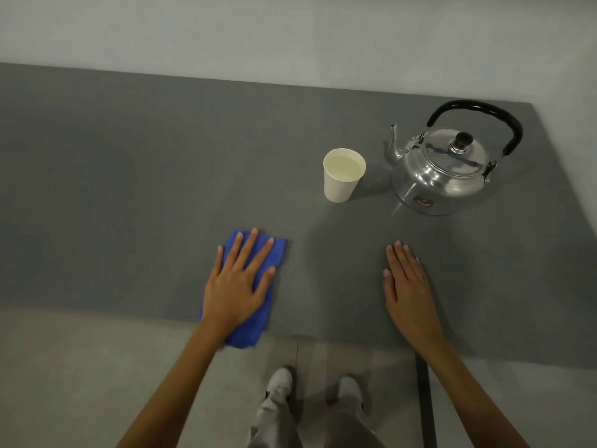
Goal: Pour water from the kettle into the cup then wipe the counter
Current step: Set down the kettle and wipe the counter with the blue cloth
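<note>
A steel kettle (442, 176) with a black handle stands upright at the back right of the grey counter (129, 189), its spout pointing left. To its left is a white paper cup (340, 185) with water in it. A folded blue cloth (278, 251) lies near the counter's front edge, with its near end hanging over the edge. My left hand (240, 286) lies flat on the cloth, fingers spread, pressing it down. My right hand (408, 289) rests palm down on the bare counter in front of the kettle and holds nothing.
A pale wall runs behind the counter. The counter's right edge passes just right of the kettle. Below the front edge I see the floor, my two shoes (281, 381) and a dark counter leg (426, 399).
</note>
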`<state>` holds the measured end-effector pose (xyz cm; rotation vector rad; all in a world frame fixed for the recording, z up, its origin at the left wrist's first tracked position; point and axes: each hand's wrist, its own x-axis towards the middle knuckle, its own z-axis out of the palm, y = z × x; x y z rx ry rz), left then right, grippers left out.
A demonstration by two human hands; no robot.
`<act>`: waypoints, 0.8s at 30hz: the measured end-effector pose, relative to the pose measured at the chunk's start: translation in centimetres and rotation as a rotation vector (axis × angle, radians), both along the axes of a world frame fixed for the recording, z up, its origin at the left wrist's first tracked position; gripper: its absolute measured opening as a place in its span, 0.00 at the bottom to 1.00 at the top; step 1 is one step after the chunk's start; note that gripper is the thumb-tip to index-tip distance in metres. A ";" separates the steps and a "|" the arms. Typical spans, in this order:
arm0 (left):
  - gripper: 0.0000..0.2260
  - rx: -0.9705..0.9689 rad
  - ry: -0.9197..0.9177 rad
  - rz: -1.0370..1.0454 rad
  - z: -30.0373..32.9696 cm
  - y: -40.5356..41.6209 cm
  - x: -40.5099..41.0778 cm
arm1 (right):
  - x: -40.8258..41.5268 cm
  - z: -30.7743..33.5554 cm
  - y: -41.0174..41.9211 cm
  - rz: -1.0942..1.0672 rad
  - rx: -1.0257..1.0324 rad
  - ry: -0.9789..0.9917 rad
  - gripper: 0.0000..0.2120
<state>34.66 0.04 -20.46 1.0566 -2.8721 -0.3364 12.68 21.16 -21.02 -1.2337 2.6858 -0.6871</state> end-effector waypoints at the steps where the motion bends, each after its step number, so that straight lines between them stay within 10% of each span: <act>1: 0.26 -0.001 0.006 0.024 0.1 -1.4 -1.2 | 0.0 0.0 0.0 0.000 0.000 0.004 0.23; 10: 0.26 0.001 -0.056 -0.091 0.2 -0.1 -11.3 | 0.0 0.1 0.1 -0.005 0.002 0.009 0.22; 24: 0.29 0.104 -0.043 -0.051 0.9 5.1 -1.1 | 4.0 3.8 -9.8 0.231 0.040 -0.250 0.22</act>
